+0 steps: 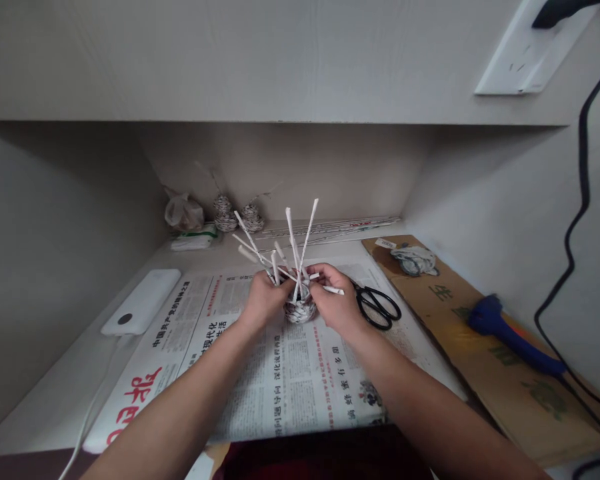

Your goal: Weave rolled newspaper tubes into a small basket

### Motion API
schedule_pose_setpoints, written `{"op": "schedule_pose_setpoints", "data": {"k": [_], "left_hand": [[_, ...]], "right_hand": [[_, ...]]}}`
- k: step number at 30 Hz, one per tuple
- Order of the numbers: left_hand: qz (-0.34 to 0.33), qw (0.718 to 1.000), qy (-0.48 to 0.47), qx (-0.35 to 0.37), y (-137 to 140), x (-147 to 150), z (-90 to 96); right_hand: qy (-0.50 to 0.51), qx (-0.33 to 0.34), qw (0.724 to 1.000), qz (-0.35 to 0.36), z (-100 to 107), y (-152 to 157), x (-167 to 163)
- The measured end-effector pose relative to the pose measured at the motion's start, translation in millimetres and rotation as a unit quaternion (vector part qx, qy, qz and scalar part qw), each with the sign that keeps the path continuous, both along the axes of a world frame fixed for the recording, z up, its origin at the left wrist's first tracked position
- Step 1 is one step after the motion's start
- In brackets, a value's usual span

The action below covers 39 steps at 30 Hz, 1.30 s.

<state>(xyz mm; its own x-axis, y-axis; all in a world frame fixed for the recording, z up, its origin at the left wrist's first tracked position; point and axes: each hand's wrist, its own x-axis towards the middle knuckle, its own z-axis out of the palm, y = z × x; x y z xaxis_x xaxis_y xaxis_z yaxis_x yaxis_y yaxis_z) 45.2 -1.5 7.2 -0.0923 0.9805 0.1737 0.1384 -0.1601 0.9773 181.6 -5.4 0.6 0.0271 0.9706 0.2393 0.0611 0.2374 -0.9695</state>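
Workpiece (301,311), a small round grey-and-white body woven from rolled paper strips, is at ctr. of the white flat-topped bench (55,400), over the printed newspaper sheet (253,380); cannot tell if its base touches. Slim white rolled-paper spokes (308,240) rise from its rim, fanned at various angles; some lean L above your L hand (266,293), and short ends point R across your R hand (336,293).

Hands, status: your L hand grips the workpiece's L side, thumb at the rim by the spokes. Your R hand grips the R side, fingers curled; fingertips partly hidden.

R side: black loop-handled scissors (379,307) lie on the newspaper just beside your R hand, blades hidden. Farther R, a long brown cardboard sheet (430,300) carries a blue plastic corded tool (515,340) and a crumpled silver-and-white plastic wad (415,261).

L side: flat white rectangular device (147,297) w/ dark round spot; white cable (87,417) runs to near edge.

Rear: translucent plastic bag (185,215), white flat packet w/ green stripe (195,240), two bulbous grey woven-paper pieces (224,217), plus thin rolled-paper rods (330,230) lying near back wall.
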Motion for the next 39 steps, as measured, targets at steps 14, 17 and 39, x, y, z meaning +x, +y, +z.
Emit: {"op": "schedule_pose_setpoints", "data": {"k": [14, 17, 39], "left_hand": [[0.038, 0.998, 0.044, 0.005, -1, 0, -1.2], [0.015, 0.999, 0.025, 0.024, 3, -1, -4.2], [0.01, 0.983, 0.166, 0.08, -3, -2, -4.4]], "right_hand": [[-0.091, 0.048, 0.995, -0.006, 11, -5, 6], [-0.103, 0.038, 0.994, -0.003, 16, -4, 12], [-0.324, 0.14, 0.935, -0.032, 29, -2, 28]]}}
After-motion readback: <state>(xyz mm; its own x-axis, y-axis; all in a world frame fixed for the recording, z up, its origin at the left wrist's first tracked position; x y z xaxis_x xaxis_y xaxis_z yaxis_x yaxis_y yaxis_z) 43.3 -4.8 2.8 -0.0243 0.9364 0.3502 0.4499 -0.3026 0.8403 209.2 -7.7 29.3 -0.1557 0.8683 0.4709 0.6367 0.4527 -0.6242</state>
